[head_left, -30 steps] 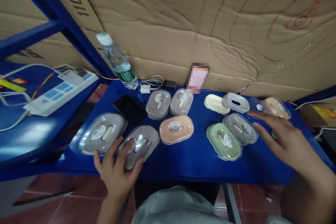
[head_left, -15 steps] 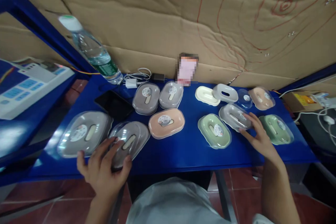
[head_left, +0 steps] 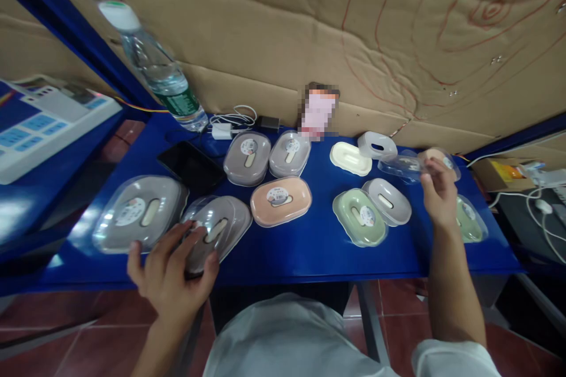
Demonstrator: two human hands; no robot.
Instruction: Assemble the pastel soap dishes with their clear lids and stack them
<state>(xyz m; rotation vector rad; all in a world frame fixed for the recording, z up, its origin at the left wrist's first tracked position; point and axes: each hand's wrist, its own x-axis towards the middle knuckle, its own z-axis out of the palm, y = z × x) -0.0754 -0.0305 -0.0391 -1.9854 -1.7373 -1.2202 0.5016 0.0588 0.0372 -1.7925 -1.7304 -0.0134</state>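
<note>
My left hand (head_left: 177, 268) is at the front left, thumb and fingers curved around a clear plastic lid (head_left: 201, 218). This lid sits askew over a grey oval box (head_left: 236, 221) with a pale slot piece. My right hand (head_left: 437, 188) is raised at the right, fingers closed on another clear lid (head_left: 395, 166), slightly blurred. Below it lies an uncovered grey oval box (head_left: 388, 201), touching a green oval box (head_left: 360, 218) under its clear cover. A second green box (head_left: 471, 221) is partly hidden by my right forearm, and a peach box (head_left: 448, 162) by my fingers.
More grey boxes (head_left: 247, 159) and a peach box (head_left: 280, 201) stand on the blue table (head_left: 292, 259). A cream tray (head_left: 351, 159) and grey shell (head_left: 377, 145) are behind. A water bottle (head_left: 163, 76), dark phone (head_left: 190, 165), charger (head_left: 221, 131) and pixelated phone (head_left: 319, 111) line the back.
My right hand has lifted the clear lid off the grey box and carried it backward, towards the right rear. The grey box now lies bare. My left hand has hardly moved.
</note>
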